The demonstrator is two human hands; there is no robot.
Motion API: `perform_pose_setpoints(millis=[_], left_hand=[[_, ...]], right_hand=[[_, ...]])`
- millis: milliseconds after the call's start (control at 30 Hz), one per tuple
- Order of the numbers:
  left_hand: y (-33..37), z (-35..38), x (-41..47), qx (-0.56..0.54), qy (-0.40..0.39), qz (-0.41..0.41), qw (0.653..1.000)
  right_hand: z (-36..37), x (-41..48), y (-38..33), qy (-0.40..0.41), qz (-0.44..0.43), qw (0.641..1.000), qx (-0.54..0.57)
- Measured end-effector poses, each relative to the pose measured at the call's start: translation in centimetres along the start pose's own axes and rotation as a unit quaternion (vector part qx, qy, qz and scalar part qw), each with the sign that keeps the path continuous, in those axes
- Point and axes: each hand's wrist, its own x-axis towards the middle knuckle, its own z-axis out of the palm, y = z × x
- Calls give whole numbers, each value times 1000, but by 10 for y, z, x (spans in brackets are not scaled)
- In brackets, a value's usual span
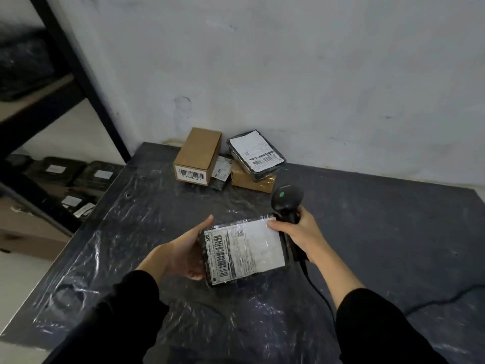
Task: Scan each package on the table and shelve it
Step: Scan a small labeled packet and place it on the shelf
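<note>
Black film-wrapped package with a white shipping label is held label-up between both hands over the dark, plastic-covered table, towards the person's side of it. The left hand cups its left edge with curled fingers. The right hand is wrapped round the handle of the black handheld barcode scanner, while one fingertip presses the package's far right corner. That double duty looks like the main risk: once the right hand lifts off to aim, only the left hand would hold the package, and the slick film could let it slip. The scanner's head faces away toward the wall, so a trigger pull now would likely catch a barcode in the pile behind instead. Glare on the wrinkled film may spoil a read, and the black scanner cable trailing under the right wrist could snag. Counted: one package in hand and four waiting at the back. These are one upright brown cardboard box, one small dark parcel beside it, one flat brown taped box, and one black wrapped parcel lying tilted on top of that, liable to slide if bumped. One scanner. On the black metal shelf to the left, at least four dark labelled parcels show; beyond that I cannot tell.
</note>
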Motion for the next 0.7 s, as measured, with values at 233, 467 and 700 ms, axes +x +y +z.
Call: perform_pose_setpoints(millis=[233, 467, 700], left_hand=[[-10, 15, -7, -191, 49, 265, 944], [14, 31, -1, -272, 212, 337, 876], [35, 23, -7, -248, 212, 360, 874]], right_hand=[[1, -9, 4, 90, 14, 991, 98], [13, -27, 2, 60, -21, 991, 117], [13, -43, -24, -95, -53, 988, 113]])
